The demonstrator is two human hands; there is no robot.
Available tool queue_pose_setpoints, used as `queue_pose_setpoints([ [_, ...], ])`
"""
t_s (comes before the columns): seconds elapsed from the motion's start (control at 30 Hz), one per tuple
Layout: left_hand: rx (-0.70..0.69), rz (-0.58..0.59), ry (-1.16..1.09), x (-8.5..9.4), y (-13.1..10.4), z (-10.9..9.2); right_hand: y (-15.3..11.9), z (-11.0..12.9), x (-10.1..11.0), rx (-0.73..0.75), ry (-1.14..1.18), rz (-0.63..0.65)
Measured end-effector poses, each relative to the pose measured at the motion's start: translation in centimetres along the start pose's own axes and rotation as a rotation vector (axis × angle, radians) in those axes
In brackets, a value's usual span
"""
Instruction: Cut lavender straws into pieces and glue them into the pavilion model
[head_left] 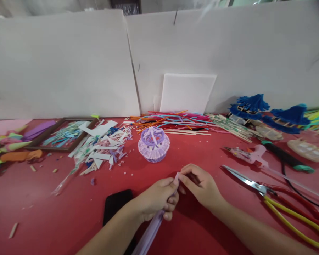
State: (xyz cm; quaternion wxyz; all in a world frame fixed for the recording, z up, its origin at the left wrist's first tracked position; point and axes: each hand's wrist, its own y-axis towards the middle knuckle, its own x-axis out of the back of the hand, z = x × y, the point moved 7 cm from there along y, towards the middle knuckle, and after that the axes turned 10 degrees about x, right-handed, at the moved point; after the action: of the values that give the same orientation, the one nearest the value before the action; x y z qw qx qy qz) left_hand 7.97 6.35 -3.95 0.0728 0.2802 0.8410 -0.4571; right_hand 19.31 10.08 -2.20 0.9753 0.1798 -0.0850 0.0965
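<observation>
While L hand (159, 196) gripped the lilac strip bundle (152, 230) toward near edge of the red table (69, 219), R hand (203, 186) pinched its tip; seemed light, soft, bendable, prob. best held nr. tip.

Left hand (159, 198) and right hand (203, 184) come together, fingertips just beside one another. The left hand's fingers curl inward in a firm grip, its thumb lying along the top. Opposite, the right hand arches over, thumb and index finger drawn into a pinch, the other fingers partly hidden beneath the palm. Bare forearms slant in from below, the left forearm (114, 230) from lower left, the right forearm (251, 230) from lower right.
</observation>
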Motion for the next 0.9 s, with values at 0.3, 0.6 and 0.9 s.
queue_pose_setpoints([
  [0.3,-0.063,-0.014,-0.015,0.2,0.29,0.02,0.19,-0.35,-0.02,-0.024,-0.066,0.014],
  [0.6,-0.056,-0.048,-0.037,0.3,0.15,-0.1,-0.13,-0.37,-0.6,-0.073,0.03,0.051],
  [0.9,-0.07,-0.037,-0.054,0.2,-0.16,-0.34,-0.51,-0.46,-0.16,-0.014,-0.063,0.049],
])
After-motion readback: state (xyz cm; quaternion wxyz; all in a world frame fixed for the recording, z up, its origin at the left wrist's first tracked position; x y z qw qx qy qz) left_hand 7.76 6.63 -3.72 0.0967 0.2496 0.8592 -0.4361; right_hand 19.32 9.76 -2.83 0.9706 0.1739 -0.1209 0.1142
